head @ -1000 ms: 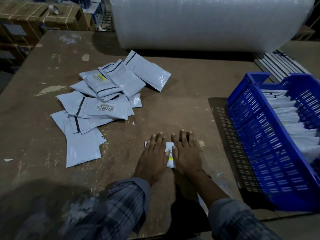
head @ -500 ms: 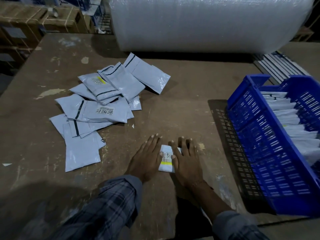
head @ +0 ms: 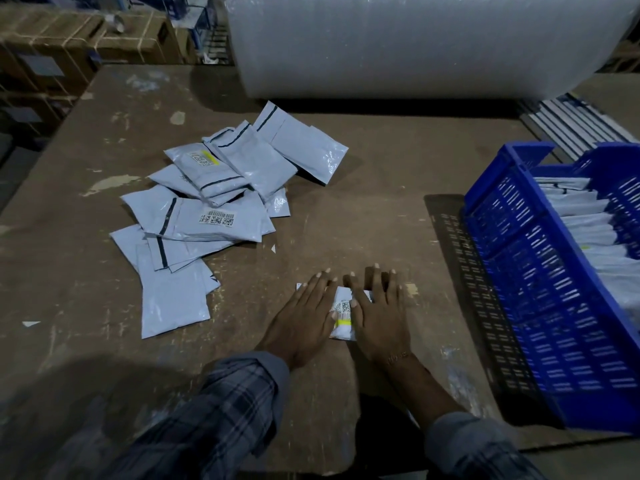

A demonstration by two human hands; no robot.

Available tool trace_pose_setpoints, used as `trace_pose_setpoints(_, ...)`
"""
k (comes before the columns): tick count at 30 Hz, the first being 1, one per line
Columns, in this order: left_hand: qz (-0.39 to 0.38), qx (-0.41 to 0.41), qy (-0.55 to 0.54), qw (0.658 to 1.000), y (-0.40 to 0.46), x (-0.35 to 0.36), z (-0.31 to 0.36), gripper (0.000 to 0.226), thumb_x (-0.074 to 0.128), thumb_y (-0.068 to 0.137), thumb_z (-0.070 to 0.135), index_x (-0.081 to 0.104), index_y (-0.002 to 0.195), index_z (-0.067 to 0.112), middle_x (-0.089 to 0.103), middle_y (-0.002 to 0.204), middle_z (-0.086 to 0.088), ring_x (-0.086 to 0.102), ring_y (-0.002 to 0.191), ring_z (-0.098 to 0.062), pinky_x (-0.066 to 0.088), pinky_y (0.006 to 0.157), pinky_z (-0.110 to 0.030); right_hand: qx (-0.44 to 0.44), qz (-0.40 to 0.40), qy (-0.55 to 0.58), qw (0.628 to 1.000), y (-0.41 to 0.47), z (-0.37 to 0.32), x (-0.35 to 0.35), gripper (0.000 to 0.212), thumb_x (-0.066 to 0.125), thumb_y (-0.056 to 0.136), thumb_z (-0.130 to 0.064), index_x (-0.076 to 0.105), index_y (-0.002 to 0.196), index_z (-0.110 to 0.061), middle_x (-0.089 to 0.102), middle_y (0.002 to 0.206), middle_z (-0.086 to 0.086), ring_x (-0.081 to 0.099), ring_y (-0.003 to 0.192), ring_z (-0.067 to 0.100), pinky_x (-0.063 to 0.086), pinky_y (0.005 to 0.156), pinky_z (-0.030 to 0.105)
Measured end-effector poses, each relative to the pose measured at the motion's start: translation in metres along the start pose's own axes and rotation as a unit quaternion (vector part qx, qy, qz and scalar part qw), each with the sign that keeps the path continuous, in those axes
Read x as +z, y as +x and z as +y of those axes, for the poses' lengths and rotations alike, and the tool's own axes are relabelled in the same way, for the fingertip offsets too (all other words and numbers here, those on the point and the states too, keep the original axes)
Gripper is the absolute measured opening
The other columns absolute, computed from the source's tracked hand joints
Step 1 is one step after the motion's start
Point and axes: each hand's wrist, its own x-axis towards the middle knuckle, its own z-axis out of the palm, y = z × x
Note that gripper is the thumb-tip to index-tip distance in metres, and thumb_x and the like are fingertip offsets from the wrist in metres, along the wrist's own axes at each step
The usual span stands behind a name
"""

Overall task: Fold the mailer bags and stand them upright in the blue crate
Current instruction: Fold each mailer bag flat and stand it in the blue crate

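A small folded grey mailer bag (head: 343, 315) with a barcode label and a yellow stripe lies flat on the brown table. My left hand (head: 304, 320) presses on its left part with straight fingers. My right hand (head: 379, 317) presses flat on its right part. Only a narrow strip of the bag shows between them. A loose pile of several flat grey mailer bags (head: 221, 202) lies to the upper left. The blue crate (head: 540, 271) stands tilted at the right, with folded bags (head: 585, 223) upright in a row inside.
A huge roll of bubble wrap (head: 415, 43) fills the table's far side. Cardboard boxes (head: 69, 46) stand beyond the far left corner. A stack of flat grey items (head: 568, 119) lies behind the crate. Small paper scraps (head: 31, 323) dot the table.
Both hands shifted slightly on the folded bag: they drew apart half a second ago, then closed in again, still pressing it flat. The bag stays in the same spot.
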Motion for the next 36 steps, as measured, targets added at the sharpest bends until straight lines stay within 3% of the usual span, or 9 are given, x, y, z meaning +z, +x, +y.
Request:
trace_pose_setpoints(2, 0.007, -0.034, -0.015, 0.999, 0.003, -0.002, 0.001, 0.068, 0.001, 0.11, 0.045, 0.015, 0.168, 0.012, 0.009, 0.177, -0.006, 0.011, 0.163, -0.022, 0.021, 0.13, -0.043, -0.019, 0.009, 0.008, 1.0, -0.013, 0.001, 0.002, 0.052, 0.028, 0.109, -0.042, 0.029, 0.16, -0.034, 0.017, 0.171, 0.012, 0.005, 0.158, 0.04, 0.017, 0.126, 0.059)
trace_pose_setpoints(6, 0.021, -0.088, -0.024, 0.996, 0.003, -0.001, 0.009, 0.066, 0.011, 0.11, 0.042, 0.007, 0.169, 0.013, 0.004, 0.177, -0.004, 0.004, 0.163, -0.02, 0.014, 0.132, -0.041, -0.035, 0.007, 0.01, 0.999, -0.024, 0.002, 0.005, 0.054, 0.027, 0.11, -0.043, 0.024, 0.163, -0.034, 0.007, 0.174, 0.007, -0.002, 0.16, 0.035, 0.008, 0.128, 0.055)
trace_pose_setpoints(13, -0.001, -0.036, -0.001, 0.999, -0.002, 0.004, 0.01, 0.064, 0.007, 0.113, 0.044, 0.016, 0.168, 0.013, 0.006, 0.176, -0.017, 0.01, 0.162, -0.032, 0.02, 0.13, -0.048, -0.01, -0.002, 0.022, 1.0, -0.007, 0.001, 0.001, 0.053, 0.022, 0.108, -0.043, 0.036, 0.159, -0.037, 0.017, 0.172, 0.004, 0.004, 0.159, 0.038, 0.013, 0.127, 0.055)
trace_pose_setpoints(18, -0.005, 0.008, 0.023, 1.0, -0.009, 0.006, 0.01, 0.062, 0.007, 0.113, 0.042, 0.012, 0.169, 0.016, 0.009, 0.177, -0.009, 0.009, 0.163, -0.031, 0.021, 0.129, -0.05, 0.048, -0.023, 0.022, 0.998, 0.019, -0.001, 0.001, 0.06, 0.016, 0.103, -0.055, 0.032, 0.16, -0.041, 0.01, 0.173, 0.006, 0.001, 0.158, 0.04, 0.014, 0.126, 0.058)
trace_pose_setpoints(21, 0.005, -0.013, 0.002, 1.0, -0.01, 0.005, 0.006, 0.065, 0.0, 0.112, 0.043, 0.011, 0.169, 0.015, 0.005, 0.177, -0.009, 0.008, 0.163, -0.026, 0.021, 0.129, -0.048, 0.044, -0.015, -0.015, 0.999, 0.018, -0.002, 0.002, 0.06, 0.021, 0.105, -0.052, 0.026, 0.162, -0.036, 0.007, 0.173, 0.01, -0.005, 0.158, 0.041, 0.014, 0.126, 0.058)
trace_pose_setpoints(26, 0.029, -0.082, -0.032, 0.996, -0.002, 0.005, 0.008, 0.065, 0.01, 0.111, 0.042, 0.009, 0.169, 0.013, 0.004, 0.177, -0.005, 0.007, 0.163, -0.019, 0.021, 0.13, -0.044, -0.007, -0.005, -0.014, 1.0, -0.007, 0.0, 0.0, 0.057, 0.027, 0.108, -0.047, 0.02, 0.164, -0.036, 0.0, 0.174, 0.006, -0.013, 0.158, 0.038, 0.002, 0.128, 0.054)
trace_pose_setpoints(29, 0.039, -0.102, -0.039, 0.993, 0.001, 0.002, 0.009, 0.067, 0.011, 0.11, 0.044, 0.01, 0.169, 0.013, 0.007, 0.177, -0.005, 0.009, 0.163, -0.021, 0.018, 0.131, -0.042, -0.024, -0.004, -0.015, 1.0, -0.019, -0.001, -0.001, 0.056, 0.028, 0.108, -0.044, 0.021, 0.163, -0.036, 0.004, 0.174, 0.005, -0.005, 0.159, 0.037, 0.005, 0.128, 0.052)
trace_pose_setpoints(32, 0.038, -0.097, -0.042, 0.994, 0.001, 0.004, 0.008, 0.067, 0.013, 0.111, 0.044, 0.009, 0.169, 0.012, 0.005, 0.177, -0.005, 0.006, 0.163, -0.021, 0.018, 0.131, -0.044, -0.01, -0.014, -0.017, 1.0, -0.02, -0.004, -0.006, 0.056, 0.027, 0.106, -0.047, 0.028, 0.162, -0.037, 0.02, 0.171, 0.006, 0.016, 0.155, 0.037, 0.021, 0.125, 0.054)
trace_pose_setpoints(36, 0.074, -0.126, -0.125, 0.981, -0.002, 0.007, -0.005, 0.075, 0.002, 0.109, 0.056, 0.016, 0.168, 0.012, 0.007, 0.177, -0.005, 0.004, 0.163, -0.024, 0.019, 0.131, -0.047, 0.045, 0.042, 0.03, 0.998, -0.021, -0.011, -0.016, 0.049, 0.054, 0.097, -0.051, 0.058, 0.141, -0.032, 0.05, 0.135, 0.009, 0.045, 0.125, 0.029, 0.045, 0.1, 0.048)
